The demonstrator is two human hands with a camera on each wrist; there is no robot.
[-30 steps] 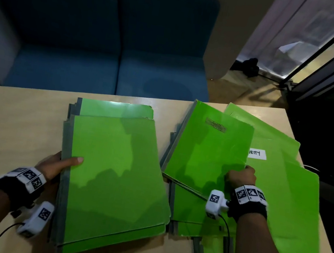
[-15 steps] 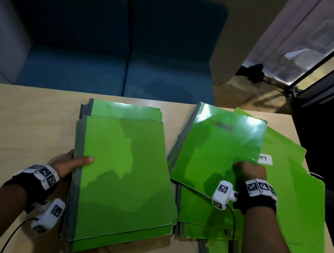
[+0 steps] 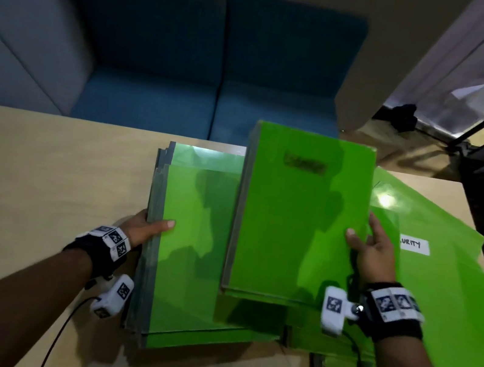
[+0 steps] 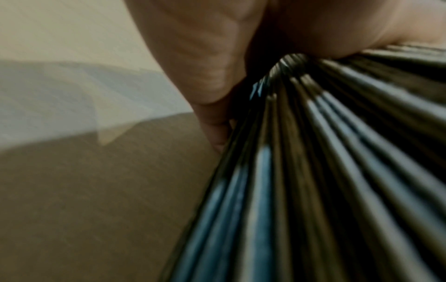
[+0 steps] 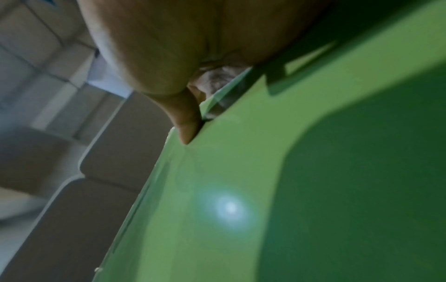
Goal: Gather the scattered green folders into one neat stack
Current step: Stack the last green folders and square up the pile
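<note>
Several green folders lie in 2 groups on the wooden table (image 3: 44,169). At the centre of the head view sits the stack (image 3: 190,254), its grey spines lined up along its left edge and its top cover facing up. To its right, in the lower right of the frame, the loose folders (image 3: 452,314) spread in a fan, 1 of them carrying a white label (image 3: 414,244) with dark lettering partly hidden by the wrist.

Between the 2 groups, the lifted folder (image 3: 302,219) stands higher than the rest, overlapping the stack's right edge, with a dark smudged patch near its top. The right hand (image 3: 373,253) pinches its right edge: the thumb lies on the cover and the fingers reach behind it. In the right wrist view the thumb (image 5: 185,122) presses on a glossy green surface, with a bright spot of reflected light below it.

The left hand (image 3: 143,227) grips the stack at the middle of its left side, thumb flat on the top cover and the fingers tucked under. The left wrist view shows the layered spines (image 4: 301,190) close up, with the hand (image 4: 205,57) clamped over them.

Both wrists wear black bands with square printed markers. Beyond the table's far edge, in the upper middle of the frame, stands a blue sofa (image 3: 213,76).
</note>
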